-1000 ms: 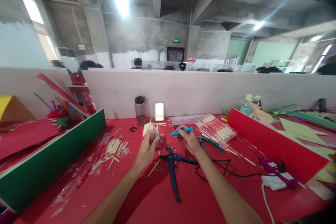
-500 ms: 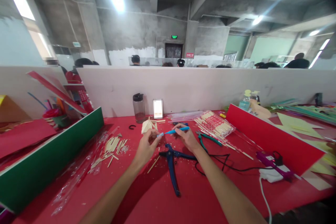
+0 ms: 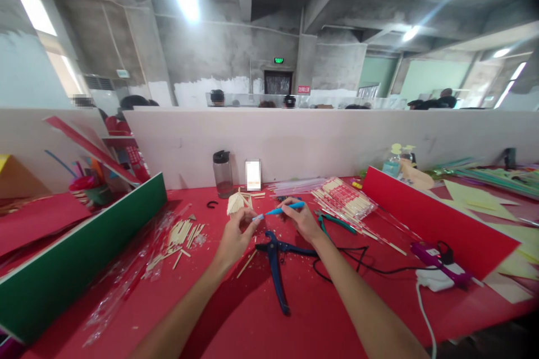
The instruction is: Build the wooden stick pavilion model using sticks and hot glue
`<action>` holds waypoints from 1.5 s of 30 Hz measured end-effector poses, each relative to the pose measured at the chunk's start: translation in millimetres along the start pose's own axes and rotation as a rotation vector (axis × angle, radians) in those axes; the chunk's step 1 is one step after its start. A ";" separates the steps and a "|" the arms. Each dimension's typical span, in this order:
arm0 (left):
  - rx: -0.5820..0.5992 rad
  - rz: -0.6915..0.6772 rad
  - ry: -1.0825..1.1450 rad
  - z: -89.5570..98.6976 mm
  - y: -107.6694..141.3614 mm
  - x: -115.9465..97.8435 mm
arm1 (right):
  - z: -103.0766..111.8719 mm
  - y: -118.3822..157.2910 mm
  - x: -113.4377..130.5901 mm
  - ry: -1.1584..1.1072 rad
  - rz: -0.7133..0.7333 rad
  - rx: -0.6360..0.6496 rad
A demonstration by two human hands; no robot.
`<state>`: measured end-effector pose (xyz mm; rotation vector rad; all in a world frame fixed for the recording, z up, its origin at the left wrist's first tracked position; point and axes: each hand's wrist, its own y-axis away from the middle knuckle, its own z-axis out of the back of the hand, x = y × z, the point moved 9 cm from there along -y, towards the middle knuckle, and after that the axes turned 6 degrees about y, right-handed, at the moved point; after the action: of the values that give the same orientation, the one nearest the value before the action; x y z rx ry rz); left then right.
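A blue pen [image 3: 290, 207] is held in my right hand [image 3: 302, 220], its tip pointing left. Close to that tip, my left hand [image 3: 241, 231] pinches a small light-blue piece [image 3: 258, 217], perhaps the pen's cap. Just behind my left hand stands a small model made of pale sticks [image 3: 239, 202]. Below both hands lies a dark blue cutter tool [image 3: 274, 263] with its handles spread. Green-handled pliers [image 3: 337, 221] rest to the right of my right hand.
Loose cut sticks [image 3: 181, 235] lie at left beside a green board [image 3: 88, 252]. A bottle [image 3: 223, 174] and a phone [image 3: 253, 174] stand near the white partition [image 3: 315, 146]. Packed sticks [image 3: 345, 196], a red board [image 3: 438, 224], black cable and a purple power strip [image 3: 438, 263] are at right.
Both hands hold nearly the same place and grip, and the pen has barely shifted. In the far right background a person's head has moved left.
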<state>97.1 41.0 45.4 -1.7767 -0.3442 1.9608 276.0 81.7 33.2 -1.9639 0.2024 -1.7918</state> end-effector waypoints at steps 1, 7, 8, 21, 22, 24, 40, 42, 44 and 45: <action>0.011 -0.001 0.007 -1.4 0.1 0.3 | -2.1 0.4 1.0 0.021 0.001 0.015; 0.040 0.014 0.054 -6.0 1.2 8.5 | -9.5 2.8 6.5 0.159 -0.002 0.060; 0.033 0.020 0.052 -5.3 1.2 9.9 | -8.2 3.0 6.7 0.175 -0.014 0.058; -0.091 0.161 0.207 6.5 4.3 28.2 | -20.7 8.5 -9.3 0.131 -0.115 0.123; -0.098 0.162 0.205 7.3 4.5 27.5 | -22.1 8.9 -9.6 0.127 -0.114 0.123; -0.109 0.160 0.188 9.2 4.1 25.1 | -24.2 9.4 -9.7 0.120 -0.118 0.123; 0.154 0.292 -0.562 64.8 -13.1 5.8 | 13.3 0.8 31.1 0.228 0.103 -0.197; 0.217 0.361 -0.516 67.0 -9.9 22.4 | 14.0 0.0 29.2 0.469 0.151 -0.205; 0.232 0.395 -0.425 66.4 -8.4 37.9 | 3.7 -0.1 20.3 0.754 0.179 -0.153; 0.234 0.410 -0.383 65.1 -8.0 45.3 | -3.9 0.2 11.8 0.882 0.167 -0.106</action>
<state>32.0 78.5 18.6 -1.3979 0.1427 2.5145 273.9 75.8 43.8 -1.0410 0.7221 -2.4360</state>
